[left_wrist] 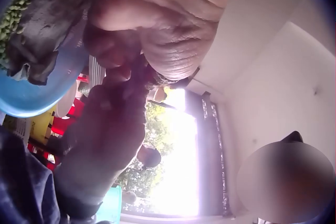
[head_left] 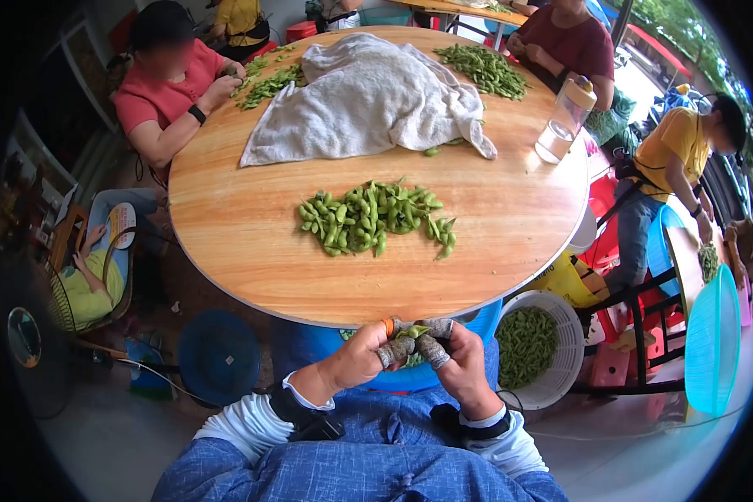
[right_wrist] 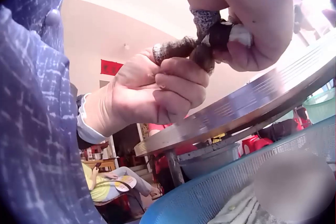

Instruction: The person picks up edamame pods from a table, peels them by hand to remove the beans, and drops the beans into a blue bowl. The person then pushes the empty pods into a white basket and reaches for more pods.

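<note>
Just past the near edge of the round wooden table (head_left: 251, 280), my two hands meet at a green soybean pod (head_left: 412, 332). My left hand (head_left: 353, 358) and my right hand (head_left: 467, 370) both pinch it between thumb and finger. Grey wraps cover the thumbs and forefingers, with an orange band on the left. In the right wrist view, the left hand (right_wrist: 152, 90) and right hand (right_wrist: 247, 14) have their fingertips together, and the pod is hidden. Below them sits a blue basin (left_wrist: 47, 95), with shelled green beans (left_wrist: 11, 22) beside dark cloth.
A pile of pods (head_left: 368, 213) lies on the table in front of me, before a grey towel (head_left: 368, 100). A plastic bottle (head_left: 565, 121) stands at the right. A white basket (head_left: 569, 351) of pods is beside my right arm. Other people sit around the table.
</note>
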A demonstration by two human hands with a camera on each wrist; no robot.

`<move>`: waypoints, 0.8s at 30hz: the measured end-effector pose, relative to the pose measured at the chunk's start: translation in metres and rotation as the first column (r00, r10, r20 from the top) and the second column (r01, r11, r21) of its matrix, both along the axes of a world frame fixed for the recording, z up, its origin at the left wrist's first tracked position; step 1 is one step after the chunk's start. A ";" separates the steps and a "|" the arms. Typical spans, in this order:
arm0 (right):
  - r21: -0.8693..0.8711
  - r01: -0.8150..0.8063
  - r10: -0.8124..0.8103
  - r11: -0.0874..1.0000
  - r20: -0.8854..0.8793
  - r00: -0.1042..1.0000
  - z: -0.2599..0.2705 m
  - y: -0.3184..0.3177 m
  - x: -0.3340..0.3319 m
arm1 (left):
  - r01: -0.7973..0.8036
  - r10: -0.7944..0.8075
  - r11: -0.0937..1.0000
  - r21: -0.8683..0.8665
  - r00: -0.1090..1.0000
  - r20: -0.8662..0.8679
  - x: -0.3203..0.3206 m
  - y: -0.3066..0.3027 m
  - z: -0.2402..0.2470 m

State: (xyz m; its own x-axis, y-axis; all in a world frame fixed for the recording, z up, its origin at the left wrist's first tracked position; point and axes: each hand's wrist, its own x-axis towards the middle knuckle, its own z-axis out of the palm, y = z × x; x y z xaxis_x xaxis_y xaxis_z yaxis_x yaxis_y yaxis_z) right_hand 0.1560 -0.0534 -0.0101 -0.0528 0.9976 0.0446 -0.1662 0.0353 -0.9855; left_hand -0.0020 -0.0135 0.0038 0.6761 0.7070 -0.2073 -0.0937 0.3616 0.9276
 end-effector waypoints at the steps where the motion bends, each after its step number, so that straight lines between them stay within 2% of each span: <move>1: -0.005 0.002 -0.002 1.000 -0.019 1.000 0.001 0.000 -0.002 | -0.018 0.019 0.998 0.055 1.000 -0.020 0.000 0.000 -0.002; 2: -0.008 0.003 -0.003 1.000 -0.038 0.999 0.003 0.000 -0.003 | -0.034 0.039 0.993 0.112 0.998 -0.039 0.000 0.000 -0.004; 5: 0.237 -0.021 -0.067 0.971 0.354 0.933 0.011 0.001 -0.006 | -0.068 0.069 0.997 0.026 0.996 -0.056 -0.005 0.000 -0.010; 8: 0.374 -0.013 -0.168 0.927 0.449 0.877 0.009 0.002 -0.009 | -0.133 0.129 0.988 -0.073 0.989 -0.066 -0.003 -0.001 -0.011; 11: 0.326 0.008 -0.151 0.945 0.417 0.896 0.010 0.001 -0.010 | -0.096 0.094 0.978 -0.184 0.995 -0.022 -0.004 -0.001 -0.019; 14: 0.136 0.098 -0.136 0.986 0.308 0.942 0.002 0.001 -0.008 | -0.050 0.063 0.985 -0.167 0.995 0.077 -0.001 -0.003 -0.026; 17: 0.141 0.059 -0.103 0.988 0.321 0.942 0.002 0.002 -0.006 | -0.049 0.066 0.983 -0.179 0.994 0.091 -0.002 -0.007 -0.016; 20: 0.141 0.003 -0.049 0.990 0.325 0.944 0.003 0.003 -0.005 | -0.157 0.153 0.969 -0.192 0.988 -0.033 -0.003 -0.012 -0.030; 23: 0.018 -0.009 0.005 1.000 0.190 0.982 -0.008 0.003 -0.002 | -0.156 0.148 0.982 -0.102 0.986 -0.078 -0.003 -0.012 -0.030; 24: 0.037 -0.020 0.011 0.999 0.228 0.974 -0.009 0.002 0.000 | -0.134 0.127 0.988 -0.071 0.988 -0.093 -0.002 -0.011 -0.029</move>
State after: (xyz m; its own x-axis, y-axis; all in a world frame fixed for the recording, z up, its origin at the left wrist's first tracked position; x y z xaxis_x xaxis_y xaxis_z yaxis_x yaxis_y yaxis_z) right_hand 0.1558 -0.0510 -0.0188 -0.0813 0.9943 0.0687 0.0613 0.0738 -0.9954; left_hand -0.0037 -0.0242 -0.0255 0.5558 0.7679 -0.3185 -0.0644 0.4217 0.9044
